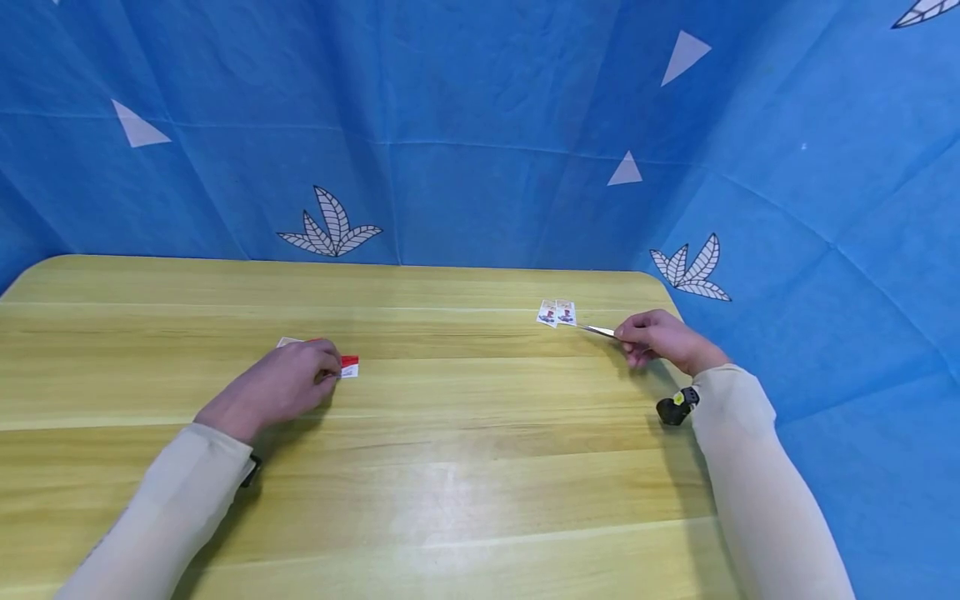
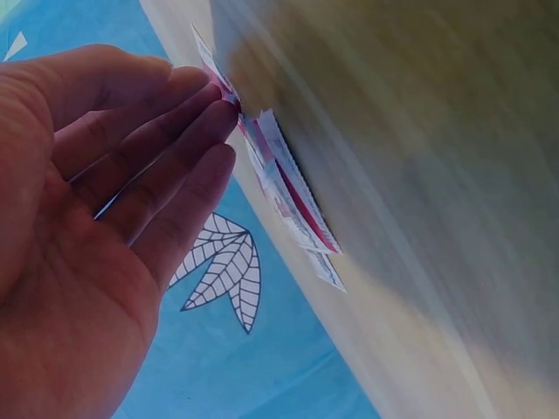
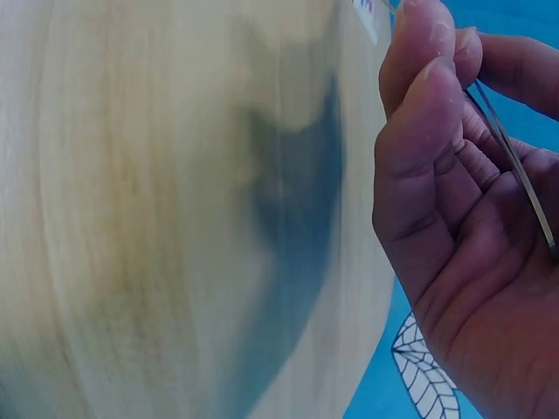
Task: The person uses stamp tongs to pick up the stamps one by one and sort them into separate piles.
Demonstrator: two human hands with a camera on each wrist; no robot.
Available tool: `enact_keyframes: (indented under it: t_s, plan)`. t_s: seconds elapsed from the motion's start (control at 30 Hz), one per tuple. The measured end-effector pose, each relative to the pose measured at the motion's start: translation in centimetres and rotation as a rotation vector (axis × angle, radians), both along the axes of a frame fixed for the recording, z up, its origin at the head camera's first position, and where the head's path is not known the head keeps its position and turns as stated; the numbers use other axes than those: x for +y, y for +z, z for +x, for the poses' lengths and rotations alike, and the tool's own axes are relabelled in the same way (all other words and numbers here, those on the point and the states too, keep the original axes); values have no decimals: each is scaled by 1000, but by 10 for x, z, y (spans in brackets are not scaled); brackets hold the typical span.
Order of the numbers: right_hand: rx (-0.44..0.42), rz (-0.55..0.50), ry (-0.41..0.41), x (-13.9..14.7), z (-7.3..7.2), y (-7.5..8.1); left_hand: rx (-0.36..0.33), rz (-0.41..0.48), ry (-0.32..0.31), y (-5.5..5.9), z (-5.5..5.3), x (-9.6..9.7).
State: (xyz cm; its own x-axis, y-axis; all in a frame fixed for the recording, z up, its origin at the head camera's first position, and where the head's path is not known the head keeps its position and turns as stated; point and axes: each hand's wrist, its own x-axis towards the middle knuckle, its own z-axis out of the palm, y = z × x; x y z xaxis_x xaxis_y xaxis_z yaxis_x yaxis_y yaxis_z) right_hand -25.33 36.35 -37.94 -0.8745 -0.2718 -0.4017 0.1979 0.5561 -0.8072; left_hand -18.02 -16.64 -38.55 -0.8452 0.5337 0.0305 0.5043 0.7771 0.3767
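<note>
My right hand point(image 1: 660, 337) pinches a pair of slim metal tweezers point(image 3: 515, 166) between thumb and fingers. The tweezers' tips reach left to the lower edge of two small printed stamps point(image 1: 557, 312) lying side by side near the table's far edge. Whether the tips grip a stamp is too small to tell. On the left, my left hand point(image 1: 288, 383) is over several small red-and-white stamps point(image 2: 297, 205), which partly overlap. Its fingertips touch them, with the fingers fairly straight in the left wrist view. In the head view the hand hides most of these stamps.
A light wooden table point(image 1: 450, 467) lies under both hands. Behind it and along its right side hangs a blue cloth point(image 1: 480, 133) with white triangles and leaf prints. A black wrist device point(image 1: 677, 406) sits at the right cuff.
</note>
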Motion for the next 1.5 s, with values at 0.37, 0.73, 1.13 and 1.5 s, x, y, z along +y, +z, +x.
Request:
enact_keyframes:
  t_s: [0.37,0.73,1.13,1.5]
  plan:
    - [-5,29,55,-11,7,7,28,-19,-13,-1,-1,-1]
    - [30,34,163,-51,16,20,36,-9,-30,-2,-2,-2]
    - [43,-18,251,-88,26,24,49,-19,-43,-3,0,-2]
    - [44,-76,332,-124,33,36,52,-17,-37,-3,-2,-2]
